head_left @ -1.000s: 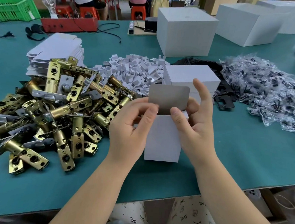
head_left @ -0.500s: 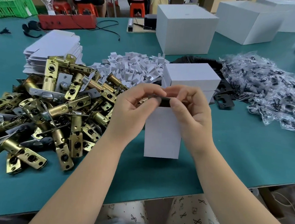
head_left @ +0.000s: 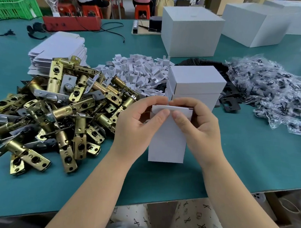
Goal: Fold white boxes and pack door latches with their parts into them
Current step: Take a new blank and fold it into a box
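1. Two hands are on one small white box that stands upright on the teal counter, near its front edge. The left hand and right hand both have their fingers curled, pinching the top flap between thumbs and forefingers.
2. Can't see inside that box at all: the flap and both hands cover the opening, so whatever's in it is hidden.
3. Right behind it is a stack of closed white boxes, the lower ones partly blocked by the hands.
4. To the left, a big heap of brass door latches is piled loose on the counter, too tangled to count.
5. Behind the latches sits a stack of flat white box blanks, and next to that a pile of small white card pieces.
6. On the right there's a mound of clear bags with dark parts; I can't make out what's in them. It runs off the right edge.
7. Black plates are peeking out beside the stack, mostly covered.
8. Large white cartons stand further back, all closed.
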A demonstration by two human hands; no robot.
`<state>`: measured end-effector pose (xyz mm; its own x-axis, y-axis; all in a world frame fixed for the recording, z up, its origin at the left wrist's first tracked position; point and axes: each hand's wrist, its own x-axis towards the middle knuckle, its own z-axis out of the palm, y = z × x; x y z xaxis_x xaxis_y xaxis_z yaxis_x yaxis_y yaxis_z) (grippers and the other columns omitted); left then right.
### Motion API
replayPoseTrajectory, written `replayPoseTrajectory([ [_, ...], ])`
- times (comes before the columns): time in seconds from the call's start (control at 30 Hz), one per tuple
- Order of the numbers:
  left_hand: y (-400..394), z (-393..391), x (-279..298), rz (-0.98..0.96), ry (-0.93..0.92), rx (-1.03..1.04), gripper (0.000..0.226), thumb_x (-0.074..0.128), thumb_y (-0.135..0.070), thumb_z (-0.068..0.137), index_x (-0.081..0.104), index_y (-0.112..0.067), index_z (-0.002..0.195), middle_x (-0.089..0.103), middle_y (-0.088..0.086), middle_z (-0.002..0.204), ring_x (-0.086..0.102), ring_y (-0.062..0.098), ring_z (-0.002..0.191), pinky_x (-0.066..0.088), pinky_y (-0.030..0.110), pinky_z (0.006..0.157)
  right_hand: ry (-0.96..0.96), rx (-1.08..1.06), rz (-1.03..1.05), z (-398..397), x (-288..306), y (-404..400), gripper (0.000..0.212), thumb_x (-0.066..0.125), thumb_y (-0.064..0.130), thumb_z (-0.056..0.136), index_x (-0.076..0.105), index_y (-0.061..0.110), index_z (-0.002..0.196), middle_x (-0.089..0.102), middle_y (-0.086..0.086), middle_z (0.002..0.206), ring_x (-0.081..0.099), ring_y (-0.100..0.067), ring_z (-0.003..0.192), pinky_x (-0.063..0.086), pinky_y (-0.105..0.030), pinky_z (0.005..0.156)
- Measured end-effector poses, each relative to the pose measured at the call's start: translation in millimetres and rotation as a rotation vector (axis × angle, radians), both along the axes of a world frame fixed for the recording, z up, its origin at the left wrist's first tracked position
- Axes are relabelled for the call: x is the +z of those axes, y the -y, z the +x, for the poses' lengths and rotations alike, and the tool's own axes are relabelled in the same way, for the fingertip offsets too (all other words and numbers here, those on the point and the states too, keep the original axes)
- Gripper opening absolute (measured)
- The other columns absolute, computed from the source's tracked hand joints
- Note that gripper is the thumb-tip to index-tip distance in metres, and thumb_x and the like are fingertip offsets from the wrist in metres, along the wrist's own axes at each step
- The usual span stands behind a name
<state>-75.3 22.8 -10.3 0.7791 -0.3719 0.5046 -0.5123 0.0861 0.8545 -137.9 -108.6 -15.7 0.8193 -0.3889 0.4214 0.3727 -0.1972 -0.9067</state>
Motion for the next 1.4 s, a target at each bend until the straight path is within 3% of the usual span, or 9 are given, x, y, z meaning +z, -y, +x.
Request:
replayPoseTrajectory([
  [0.07, 1.4, -2.1, -0.1, -0.003, 0.010, 0.027, 0.018, 0.068, -0.027, 0.087, 0.066, -0.030, 0.104, 0.070, -0.012, 0.096, 0.064, 0.001, 0.088, 0.048, 0.017, 0.076, 0.019, -0.012, -0.021, -0.5, 0.4, -2.1, 0.014, 0.064, 0.031, 0.085, 0.064, 0.033, 0.099, 0.069, 0.009, 0.097, 0.062, -0.018, 0.081, 0.053, -0.038, 0.072],
  [0.2, 1.4, -5.1, 2.3, -0.039, 0.006, 0.034, 0.013, 0.064, -0.033, 0.089, 0.067, -0.033, 0.102, 0.071, -0.010, 0.086, 0.064, 0.009, 0.076, 0.051, 0.026, 0.064, 0.081, 0.005, 0.022, -1.1, 0.3, -4.7, 0.012, 0.060, 0.038, 0.084, 0.066, 0.042, 0.094, 0.066, -0.001, 0.089, 0.053, -0.040, 0.074, 0.049, -0.046, 0.065],
  [0.27, 2.2, -6.0, 3.6, -0.095, -0.042, 0.028, 0.013, 0.062, -0.035, 0.088, 0.070, -0.032, 0.098, 0.073, -0.007, 0.086, 0.065, 0.018, 0.075, 0.053, 0.035, 0.065, 0.090, 0.004, 0.072, 0.7, 1.8, -3.5, 0.012, 0.061, 0.038, 0.082, 0.067, 0.043, 0.091, 0.064, 0.000, 0.085, 0.049, -0.033, 0.071, 0.045, -0.041, 0.066],
  [0.37, 3.4, -5.0, 3.4, -0.174, -0.135, -0.025, 0.014, 0.058, -0.020, 0.092, 0.072, -0.024, 0.095, 0.074, -0.014, 0.088, 0.067, 0.006, 0.085, 0.052, 0.022, 0.074, 0.096, 0.013, 0.118, 2.9, 2.4, -2.3, 0.011, 0.063, 0.036, 0.081, 0.068, 0.040, 0.090, 0.063, 0.003, 0.084, 0.052, -0.022, 0.076, 0.045, -0.031, 0.070],
  [0.47, 2.6, -2.9, 3.5, -0.154, -0.094, -0.029, 0.019, 0.054, -0.016, 0.094, 0.071, -0.024, 0.096, 0.074, -0.015, 0.091, 0.067, 0.005, 0.090, 0.050, 0.020, 0.079, 0.109, 0.031, 0.112, 3.3, 2.0, -1.9, 0.010, 0.064, 0.031, 0.082, 0.069, 0.038, 0.086, 0.065, 0.010, 0.081, 0.055, -0.011, 0.074, 0.047, -0.020, 0.068],
  [0.9, 2.7, -2.1, 2.6, -0.118, -0.033, 0.044, 0.013, 0.054, -0.035, 0.093, 0.067, -0.035, 0.092, 0.073, -0.011, 0.090, 0.068, 0.015, 0.085, 0.055, 0.034, 0.074, 0.097, 0.008, 0.072, -0.7, 3.8, -4.4, 0.010, 0.061, 0.033, 0.085, 0.070, 0.038, 0.086, 0.071, 0.008, 0.089, 0.061, -0.012, 0.083, 0.050, -0.024, 0.076],
  [1.07, 3.8, -1.7, 3.8, -0.171, -0.107, -0.013, 0.017, 0.059, -0.016, 0.091, 0.069, -0.030, 0.088, 0.073, -0.014, 0.086, 0.068, 0.007, 0.083, 0.054, 0.022, 0.074, 0.108, -0.019, 0.039, -0.1, 2.2, -4.8, 0.011, 0.061, 0.033, 0.085, 0.069, 0.040, 0.086, 0.070, 0.013, 0.087, 0.061, -0.012, 0.082, 0.050, -0.024, 0.075],
  [1.27, 0.2, -1.3, 4.0, -0.137, -0.128, -0.086, 0.015, 0.063, -0.029, 0.080, 0.073, -0.040, 0.083, 0.069, 0.006, 0.085, 0.060, 0.019, 0.077, 0.051, 0.029, 0.068, 0.087, 0.001, 0.063, 0.9, 2.7, -3.2, 0.010, 0.060, 0.036, 0.084, 0.070, 0.040, 0.086, 0.070, 0.012, 0.088, 0.062, -0.014, 0.088, 0.050, -0.029, 0.080],
  [1.4, 0.9, -2.3, 3.3, -0.108, -0.116, -0.061, 0.012, 0.061, -0.033, 0.081, 0.069, -0.035, 0.090, 0.069, 0.005, 0.090, 0.061, 0.015, 0.077, 0.052, 0.029, 0.068, 0.062, -0.031, 0.050, 1.4, 2.8, -3.7, 0.011, 0.058, 0.038, 0.085, 0.069, 0.038, 0.085, 0.071, 0.007, 0.090, 0.061, -0.015, 0.088, 0.049, -0.030, 0.080],
])
